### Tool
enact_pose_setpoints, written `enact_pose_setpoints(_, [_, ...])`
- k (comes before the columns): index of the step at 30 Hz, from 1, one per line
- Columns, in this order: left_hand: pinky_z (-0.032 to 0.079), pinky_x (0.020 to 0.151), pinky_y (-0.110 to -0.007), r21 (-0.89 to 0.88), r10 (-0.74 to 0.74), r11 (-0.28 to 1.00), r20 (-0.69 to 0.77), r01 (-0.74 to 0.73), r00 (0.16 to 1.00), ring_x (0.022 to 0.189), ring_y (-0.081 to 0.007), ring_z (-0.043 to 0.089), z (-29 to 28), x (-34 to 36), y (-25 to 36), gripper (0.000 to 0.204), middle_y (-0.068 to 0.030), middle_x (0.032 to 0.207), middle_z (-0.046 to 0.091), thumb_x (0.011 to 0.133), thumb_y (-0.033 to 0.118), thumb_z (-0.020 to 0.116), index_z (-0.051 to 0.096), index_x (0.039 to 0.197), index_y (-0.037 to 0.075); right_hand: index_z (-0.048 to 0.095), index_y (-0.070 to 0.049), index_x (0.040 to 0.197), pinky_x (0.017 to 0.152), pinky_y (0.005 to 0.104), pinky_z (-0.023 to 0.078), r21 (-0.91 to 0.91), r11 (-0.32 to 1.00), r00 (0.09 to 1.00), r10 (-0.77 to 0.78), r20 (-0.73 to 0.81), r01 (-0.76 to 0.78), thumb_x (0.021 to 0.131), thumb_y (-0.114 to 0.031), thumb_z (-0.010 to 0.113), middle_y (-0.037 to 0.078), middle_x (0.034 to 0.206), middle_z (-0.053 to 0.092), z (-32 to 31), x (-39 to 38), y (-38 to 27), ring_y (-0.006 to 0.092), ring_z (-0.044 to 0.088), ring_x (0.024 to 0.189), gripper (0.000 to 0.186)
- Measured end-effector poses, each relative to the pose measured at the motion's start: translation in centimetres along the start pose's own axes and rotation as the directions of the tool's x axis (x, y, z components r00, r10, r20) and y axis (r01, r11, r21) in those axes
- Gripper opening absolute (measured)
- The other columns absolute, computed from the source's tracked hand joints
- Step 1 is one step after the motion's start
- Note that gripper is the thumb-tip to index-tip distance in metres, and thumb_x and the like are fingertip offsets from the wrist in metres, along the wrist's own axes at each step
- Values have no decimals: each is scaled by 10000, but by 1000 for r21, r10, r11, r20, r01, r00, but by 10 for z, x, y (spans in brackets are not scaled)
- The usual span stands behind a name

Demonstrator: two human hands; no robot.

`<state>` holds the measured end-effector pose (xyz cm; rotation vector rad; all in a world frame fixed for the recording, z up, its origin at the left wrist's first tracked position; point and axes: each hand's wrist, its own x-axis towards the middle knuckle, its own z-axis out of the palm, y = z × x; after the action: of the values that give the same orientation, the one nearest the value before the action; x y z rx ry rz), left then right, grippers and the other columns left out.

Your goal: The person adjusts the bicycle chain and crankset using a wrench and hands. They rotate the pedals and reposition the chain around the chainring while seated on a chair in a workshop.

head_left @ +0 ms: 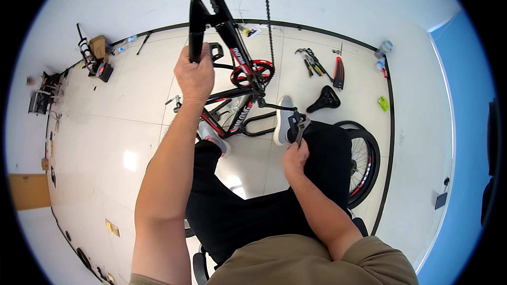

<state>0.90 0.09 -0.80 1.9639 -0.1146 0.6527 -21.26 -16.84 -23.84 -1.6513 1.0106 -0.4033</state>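
Observation:
A black bicycle frame (225,29) with red and white markings stands tilted in front of me. My left hand (195,75) is wrapped round one of its black tubes at the upper left. The chain (268,16) hangs down to a red chainring (236,77). From there a black crank arm (275,106) reaches right to a pedal (292,126) beside my right thigh. My right hand (296,159) is closed on the handle of a metal wrench (301,130), whose head is at the pedal. The exact contact there is too small to tell. Another pedal (216,51) is near my left hand.
A black saddle (324,100), several pliers-like hand tools (311,63) and a red-and-black tool (338,73) lie on the tiled floor ahead to the right. A wheel (364,166) is beside my right leg. Boxes and parts (97,47) line the left wall; bottles (384,49) stand far right.

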Motion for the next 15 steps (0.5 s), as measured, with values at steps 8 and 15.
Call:
enact_pose_setpoints(8, [465, 574, -330, 45, -10, 999, -7, 10, 1000, 561, -173, 532, -6, -1, 3, 302, -89, 625, 584, 925, 271, 708, 606, 816, 8, 416, 55, 1433, 992, 403, 463, 39, 987, 981, 148, 129, -154, 928, -97, 458, 282, 1277, 596, -3, -11, -26, 388, 615, 1145, 530])
enact_pose_setpoints(15, [468, 577, -337, 95, -24, 995, 7, 24, 1000, 560, -179, 534, -7, -2, 8, 316, -91, 629, 588, 930, 291, 701, 611, 828, 6, 438, 38, 1421, 979, 394, 466, 13, 985, 976, 168, 139, -172, 922, -76, 450, 251, 1238, 623, -5, -7, -21, 364, 625, 1127, 512])
